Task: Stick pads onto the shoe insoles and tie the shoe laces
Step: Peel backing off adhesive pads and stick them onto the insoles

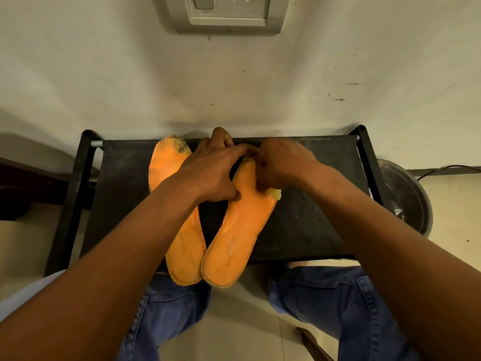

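Currently two orange insoles lie on the black worktop (299, 225), heels hanging over its near edge, toes pointing at the far edge by the wall (104, 74). Left insole (182, 243) sits left of centre, its toe dirty and dark, near the far edge. Right insole (234, 243) is just beside it; the heels touch or overlap at the near edge, and the right one angles off toward the far right.

Left hand (210, 173) lies across the toe of the right insole, fingers reaching to the far edge, thumb pressing on the insole's left rim mid-length. Fingers are mostly straight, pinning rather than clenching; the forearm crosses over the left insole.

Right hand (281, 165) sits at the right insole's toe, fingers curled down and pinching something at the tip, where they meet the left fingertips. What exactly is pinched is hidden between the fingers. A pale yellowish pad (276, 194) sticks out from under the right hand at the insole's right rim, touching it; whether the hand holds it I cannot tell.

Person is seated, knees in blue jeans (338, 295) below the near edge. A round metal bin (408, 199) stands on the floor past the right edge. A wall socket (229, 14) is above, a cable (447, 169) at far right.
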Demonstrator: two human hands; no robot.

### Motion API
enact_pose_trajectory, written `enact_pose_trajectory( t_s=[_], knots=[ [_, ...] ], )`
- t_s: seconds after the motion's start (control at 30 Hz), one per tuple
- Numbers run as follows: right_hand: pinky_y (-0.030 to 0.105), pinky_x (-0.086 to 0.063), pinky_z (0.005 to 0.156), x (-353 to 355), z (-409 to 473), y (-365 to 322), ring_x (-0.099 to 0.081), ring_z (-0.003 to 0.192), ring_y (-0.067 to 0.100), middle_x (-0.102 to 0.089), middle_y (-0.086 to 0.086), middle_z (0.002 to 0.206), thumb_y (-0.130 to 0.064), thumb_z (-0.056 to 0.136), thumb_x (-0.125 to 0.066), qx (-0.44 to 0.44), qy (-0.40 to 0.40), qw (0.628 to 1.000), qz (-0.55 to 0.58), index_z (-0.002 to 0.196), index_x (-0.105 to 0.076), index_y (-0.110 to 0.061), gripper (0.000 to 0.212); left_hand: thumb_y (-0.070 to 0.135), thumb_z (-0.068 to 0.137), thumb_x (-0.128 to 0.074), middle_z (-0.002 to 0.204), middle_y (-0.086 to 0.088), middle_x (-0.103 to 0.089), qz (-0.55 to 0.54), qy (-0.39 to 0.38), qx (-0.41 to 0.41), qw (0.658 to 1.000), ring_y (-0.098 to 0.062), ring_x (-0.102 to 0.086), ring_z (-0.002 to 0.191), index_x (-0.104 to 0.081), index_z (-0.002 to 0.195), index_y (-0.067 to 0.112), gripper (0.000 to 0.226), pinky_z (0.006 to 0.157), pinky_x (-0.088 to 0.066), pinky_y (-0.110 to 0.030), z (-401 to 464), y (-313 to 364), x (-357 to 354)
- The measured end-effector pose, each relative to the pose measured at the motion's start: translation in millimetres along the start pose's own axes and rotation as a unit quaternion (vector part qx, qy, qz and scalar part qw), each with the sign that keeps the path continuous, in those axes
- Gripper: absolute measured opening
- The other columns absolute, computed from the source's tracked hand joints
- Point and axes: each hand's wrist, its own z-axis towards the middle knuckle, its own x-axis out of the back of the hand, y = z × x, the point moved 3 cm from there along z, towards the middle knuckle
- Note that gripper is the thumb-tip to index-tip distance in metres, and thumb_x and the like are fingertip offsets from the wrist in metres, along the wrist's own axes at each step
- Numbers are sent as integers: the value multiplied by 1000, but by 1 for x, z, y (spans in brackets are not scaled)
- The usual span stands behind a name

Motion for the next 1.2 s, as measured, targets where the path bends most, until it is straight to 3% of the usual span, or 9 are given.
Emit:
enact_pose_trajectory(
  t_s=[0.07,0.2,0.3,0.5,0.63,0.8,0.93,1.07,1.2],
  knots=[
    [36,-59,69,-3,-3,-6,-61,75,21,-53,-2,73,-26,75,-80,14,-1,1000,-25,67,-50,-22,31,38,63,-93,127,1,-30,2,-2,1,1000,-24,-40,118,-36,150,46,104,91,-53,-43,0,-1,0],
    [35,-56,69,9,-4,8,-60,78,23,-56,1,81,-24,77,-77,-40,83,996,-15,96,-62,-20,24,39,62,-92,124,3,-29,5,1,-6,1000,-22,-39,117,-37,148,50,103,91,-52,-42,0,0,-1],
    [33,-52,67,15,-3,16,-59,75,24,-57,3,82,-20,78,-75,-66,131,989,-7,101,-65,-17,25,40,63,-92,124,2,-29,5,-1,-3,1000,-23,-39,117,-37,149,51,102,93,-52,-43,0,1,0],
    [36,-56,70,-7,-6,-16,-64,80,22,-60,0,79,-31,78,-79,36,-12,999,37,79,-63,-19,20,39,62,-93,128,0,-32,0,6,-2,1000,-25,-40,117,-45,143,41,95,88,-51,-40,0,0,2],
    [34,-49,64,-8,-10,-20,-58,75,24,-47,-4,70,-30,86,-66,36,60,998,8,71,-47,-23,25,39,63,-94,130,-1,-33,2,8,-3,1000,-26,-41,117,-47,140,38,91,87,-50,-40,0,1,1],
    [33,-50,66,9,-4,6,-56,75,23,-53,1,80,-24,82,-72,-66,150,986,-3,92,-55,-19,20,41,63,-92,126,2,-31,6,6,1,1000,-23,-40,118,-38,148,51,101,92,-51,-43,-1,2,1],
    [35,-58,71,7,0,6,-65,78,24,-62,2,82,-22,78,-76,-59,118,990,40,94,-66,-17,19,42,63,-92,124,2,-30,9,5,5,1000,-23,-40,117,-38,148,51,101,92,-52,-44,-1,2,2],
    [33,-51,63,-6,-2,-13,-59,72,22,-53,-2,70,-23,75,-79,15,8,1000,26,66,-53,-22,27,41,63,-93,128,0,-32,6,1,7,1000,-25,-40,119,-42,146,41,98,90,-52,-43,-1,2,2],
    [33,-50,63,3,-4,-1,-58,74,22,-52,-1,73,-24,77,-76,-26,55,998,-6,78,-54,-21,22,41,64,-93,126,1,-31,6,1,3,1000,-24,-40,118,-40,148,46,99,90,-52,-41,-1,2,2]
  ],
)
